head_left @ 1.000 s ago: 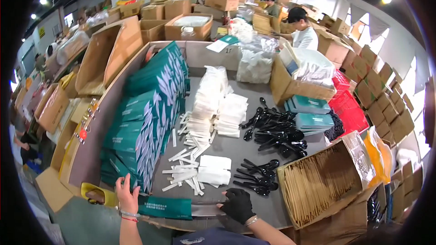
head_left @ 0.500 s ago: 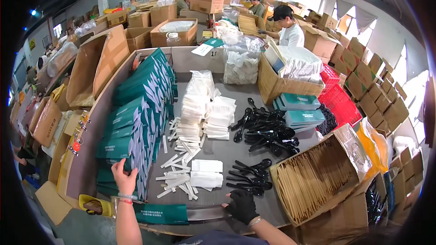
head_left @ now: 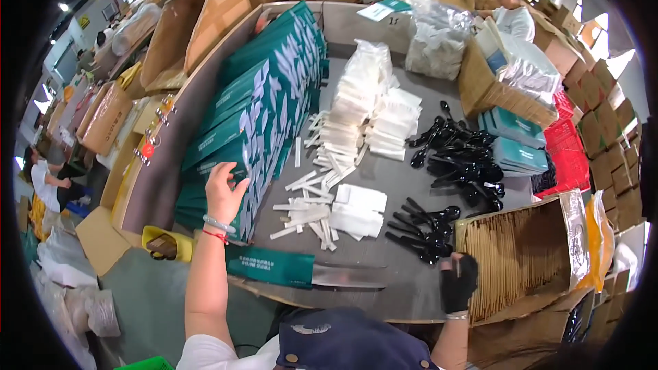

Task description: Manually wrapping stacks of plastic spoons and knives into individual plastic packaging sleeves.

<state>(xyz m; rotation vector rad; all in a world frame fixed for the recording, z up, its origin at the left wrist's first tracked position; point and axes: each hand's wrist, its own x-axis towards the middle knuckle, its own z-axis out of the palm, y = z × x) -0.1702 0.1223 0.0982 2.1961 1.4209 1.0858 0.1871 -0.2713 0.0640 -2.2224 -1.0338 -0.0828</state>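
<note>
My left hand [head_left: 225, 193] is at the near end of the tall stack of green printed pouches [head_left: 216, 133], thumb and fingers apart, with nothing visible between them. My right hand [head_left: 458, 286], in a black fingerless glove, is at the near-left corner of the carton of thin wooden sticks [head_left: 510, 267]. Its fingers are curled, close to the nearest black plastic spoons [head_left: 425, 233]; whether they hold anything is hidden. A single green pouch [head_left: 271, 265] lies flat at the table's near edge, against a shiny metal strip [head_left: 349, 277].
White paper packets [head_left: 358, 209] and narrow white sachets [head_left: 305, 216] lie mid-table, before taller white piles [head_left: 360, 96]. Green packs [head_left: 517, 157] stand at right, near a red crate [head_left: 570, 144]. A yellow container [head_left: 168, 243] hangs at left. Another person [head_left: 514, 14] works beyond.
The view has swung, shifting the scene right and upward. My right hand has moved from the metal strip's end rightward to the stick carton. My left hand stays by the pouch stack.
</note>
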